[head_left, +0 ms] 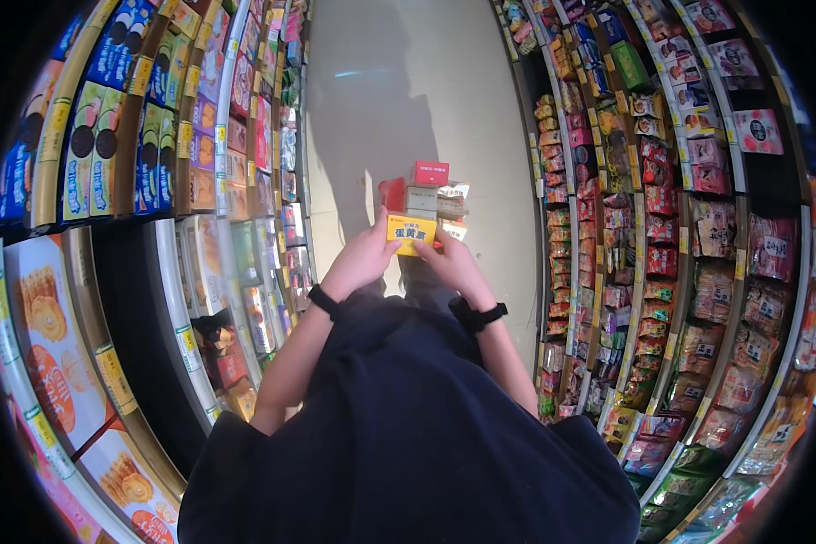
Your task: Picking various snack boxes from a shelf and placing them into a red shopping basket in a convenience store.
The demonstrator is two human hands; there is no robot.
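Both of my hands hold a small yellow box (411, 236) with printed writing, in front of my body above the aisle floor. My left hand (368, 253) grips its left side, with the thumb at the lower left corner. On the box's right edge is my right hand (457, 260), thumb on the lower right front. Just beyond the yellow box are a red box (431, 173), grey-white boxes (421, 198), a red item (392, 194) and white-and-brown packets (453, 191). What supports these is hidden. Black bands circle both wrists.
Shelves with boxed biscuits (96, 146) and price tags rise along the left. Shelves of bagged snacks (714, 292) line the right. Between them runs a pale tiled floor (374, 88) with a shadow across it. A dark gap (136, 299) shows in the left shelving.
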